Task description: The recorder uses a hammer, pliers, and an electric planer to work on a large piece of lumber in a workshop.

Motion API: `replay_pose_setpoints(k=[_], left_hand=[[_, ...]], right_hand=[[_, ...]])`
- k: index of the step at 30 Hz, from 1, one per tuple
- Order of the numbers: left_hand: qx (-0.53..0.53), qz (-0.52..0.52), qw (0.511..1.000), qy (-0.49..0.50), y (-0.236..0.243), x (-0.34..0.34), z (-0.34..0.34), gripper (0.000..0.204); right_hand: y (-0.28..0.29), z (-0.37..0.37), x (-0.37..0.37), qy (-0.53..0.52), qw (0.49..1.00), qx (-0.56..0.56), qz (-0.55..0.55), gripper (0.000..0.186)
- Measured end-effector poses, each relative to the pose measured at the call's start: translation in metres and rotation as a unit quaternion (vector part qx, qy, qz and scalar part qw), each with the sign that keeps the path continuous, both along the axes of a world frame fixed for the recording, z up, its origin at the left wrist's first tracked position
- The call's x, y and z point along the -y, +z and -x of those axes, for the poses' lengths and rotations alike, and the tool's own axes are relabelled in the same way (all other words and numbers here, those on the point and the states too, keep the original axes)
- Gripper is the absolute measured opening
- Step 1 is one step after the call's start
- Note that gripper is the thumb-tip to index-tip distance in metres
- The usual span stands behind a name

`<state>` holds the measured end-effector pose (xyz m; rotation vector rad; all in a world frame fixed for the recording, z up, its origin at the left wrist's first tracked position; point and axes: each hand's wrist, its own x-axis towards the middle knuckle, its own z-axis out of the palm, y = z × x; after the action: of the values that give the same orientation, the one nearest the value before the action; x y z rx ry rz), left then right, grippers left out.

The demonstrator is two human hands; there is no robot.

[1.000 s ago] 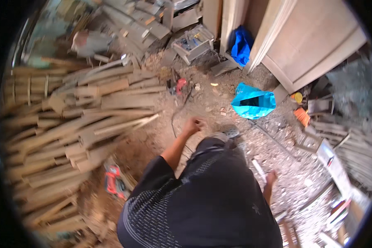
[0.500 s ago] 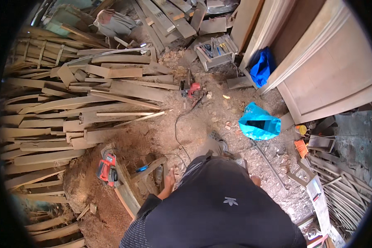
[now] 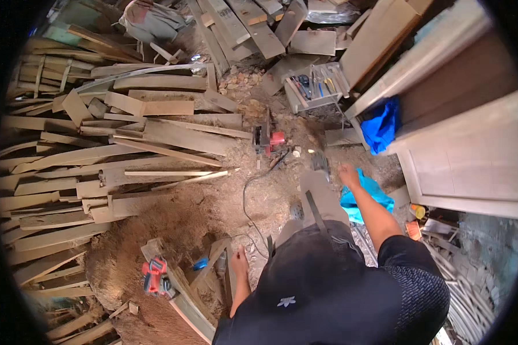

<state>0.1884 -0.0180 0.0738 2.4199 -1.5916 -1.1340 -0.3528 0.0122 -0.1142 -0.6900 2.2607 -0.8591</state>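
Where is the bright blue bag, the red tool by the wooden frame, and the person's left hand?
Blue bag (image 3: 380, 192), head view, on its crumpled top.
Red tool (image 3: 155, 276), head view, on its red body.
Left hand (image 3: 239, 263), head view, on the back of the hand.

Planks (image 3: 126, 149): stacked at left, over sawdust floor.
Red saw (image 3: 269, 140): on floor, cord trailing.
Tool tray (image 3: 316, 86): beside cabinet.
Blue cloth (image 3: 381, 126): against cabinet (image 3: 472, 149).
Red tool (image 3: 155, 276): lower left.
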Motion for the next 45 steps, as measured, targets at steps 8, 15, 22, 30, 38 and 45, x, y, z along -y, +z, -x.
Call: replay_pose_setpoints(k=[8,15,22,30,38,45], left_hand=[[-0.005,-0.063,0.937,0.344,-0.005,-0.065,-0.022,0.046],[-0.093,-0.110,0.990,-0.003,-0.067,0.109,0.205,0.041],[-0.180,-0.064,0.962,-0.197,-0.171,0.334,0.403,0.050],[-0.006,0.269,0.798,-0.539,-0.183,0.450,0.489,0.082],[-0.065,0.009,0.984,-0.167,-0.190,0.370,0.363,0.042],[-0.043,-0.264,0.944,0.194,-0.124,0.142,0.218,0.033]], right_hand=[[-0.070,0.089,0.351,0.091,0.993,0.075,-0.018,0.047],[-0.176,0.142,0.464,0.118,0.981,-0.100,-0.116,0.048],[-0.165,0.119,0.438,0.095,0.990,-0.055,-0.094,0.043],[-0.060,0.085,0.401,0.210,0.946,0.245,-0.040,0.037],[-0.152,0.117,0.510,0.169,0.976,-0.101,-0.097,0.052],[-0.258,0.170,0.494,0.301,0.906,-0.269,-0.130,0.071]])
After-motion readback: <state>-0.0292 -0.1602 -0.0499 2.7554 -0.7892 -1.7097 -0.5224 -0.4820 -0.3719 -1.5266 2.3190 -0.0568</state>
